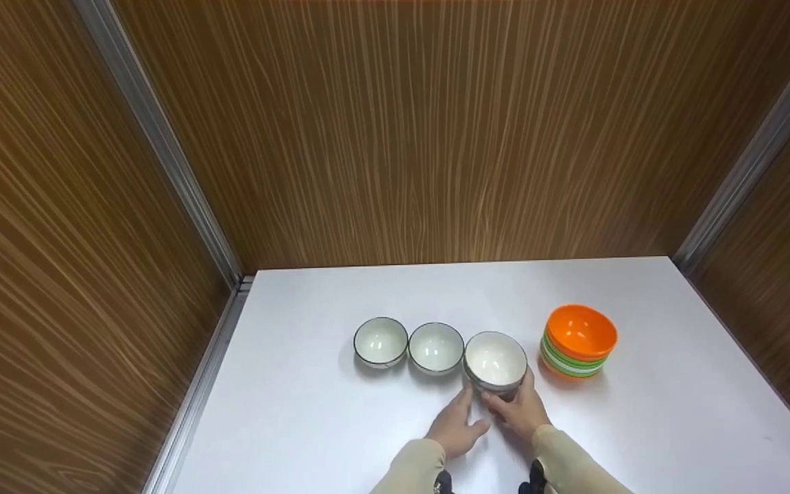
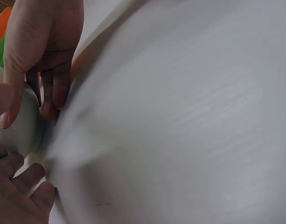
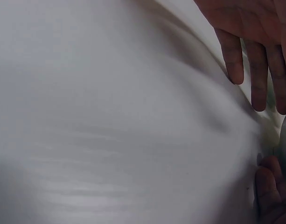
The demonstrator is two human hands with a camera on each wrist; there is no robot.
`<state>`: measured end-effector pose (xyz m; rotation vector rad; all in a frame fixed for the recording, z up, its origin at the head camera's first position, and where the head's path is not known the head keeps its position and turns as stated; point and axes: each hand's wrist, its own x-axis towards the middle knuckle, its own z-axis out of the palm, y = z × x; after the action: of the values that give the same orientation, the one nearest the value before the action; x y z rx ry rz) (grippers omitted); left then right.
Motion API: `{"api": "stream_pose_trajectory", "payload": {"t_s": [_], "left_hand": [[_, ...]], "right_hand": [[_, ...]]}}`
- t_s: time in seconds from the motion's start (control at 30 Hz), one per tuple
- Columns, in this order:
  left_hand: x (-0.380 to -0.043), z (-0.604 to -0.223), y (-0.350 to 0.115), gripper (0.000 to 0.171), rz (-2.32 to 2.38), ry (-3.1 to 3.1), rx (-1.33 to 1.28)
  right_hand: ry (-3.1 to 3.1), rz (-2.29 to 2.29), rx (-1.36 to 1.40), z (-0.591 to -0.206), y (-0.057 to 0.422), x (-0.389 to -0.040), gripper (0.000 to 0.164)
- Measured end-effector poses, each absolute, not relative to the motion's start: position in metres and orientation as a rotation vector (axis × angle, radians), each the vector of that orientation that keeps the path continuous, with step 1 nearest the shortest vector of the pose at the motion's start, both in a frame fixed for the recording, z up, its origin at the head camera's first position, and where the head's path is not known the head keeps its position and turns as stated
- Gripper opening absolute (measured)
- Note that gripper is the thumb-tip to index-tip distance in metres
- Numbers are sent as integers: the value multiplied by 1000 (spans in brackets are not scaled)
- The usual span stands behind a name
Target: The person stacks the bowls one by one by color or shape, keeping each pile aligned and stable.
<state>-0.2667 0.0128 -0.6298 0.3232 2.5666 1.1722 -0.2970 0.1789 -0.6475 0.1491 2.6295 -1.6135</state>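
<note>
Three white bowls with dark rims line up side by side: a left bowl (image 1: 380, 342), a middle bowl (image 1: 436, 348) and a right bowl (image 1: 496, 359). The right one sits higher, and a second rim shows beneath it, so it appears stacked on another. My right hand (image 1: 520, 412) grips this stack at its front and right side, thumb against the wall and fingers curled low, as the left wrist view shows. My left hand (image 1: 457, 427) is at the stack's front left with its thumb spread away; its fingers are fairly straight in the right wrist view. Whether they touch the bowl is unclear.
To the right stands a stack of orange, green and white bowls (image 1: 581, 333), an orange one on top. The white table (image 1: 285, 405) meets a wood-grain panel (image 1: 395, 137) at the back, with further panels at both sides. A metal frame edge (image 1: 193, 412) runs along the left.
</note>
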Motion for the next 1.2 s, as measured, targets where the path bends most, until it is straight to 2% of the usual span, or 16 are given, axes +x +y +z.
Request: {"api": "stream_pose_trajectory", "payload": {"t_s": [0.53, 1.2], "left_hand": [[-284, -621, 18, 69, 1159, 2625, 393], [-291, -620, 14, 70, 1094, 2639, 437]], "right_hand": [[2713, -1602, 87, -645, 182, -318, 110], [2729, -1521, 59, -644, 184, -326, 109]]}}
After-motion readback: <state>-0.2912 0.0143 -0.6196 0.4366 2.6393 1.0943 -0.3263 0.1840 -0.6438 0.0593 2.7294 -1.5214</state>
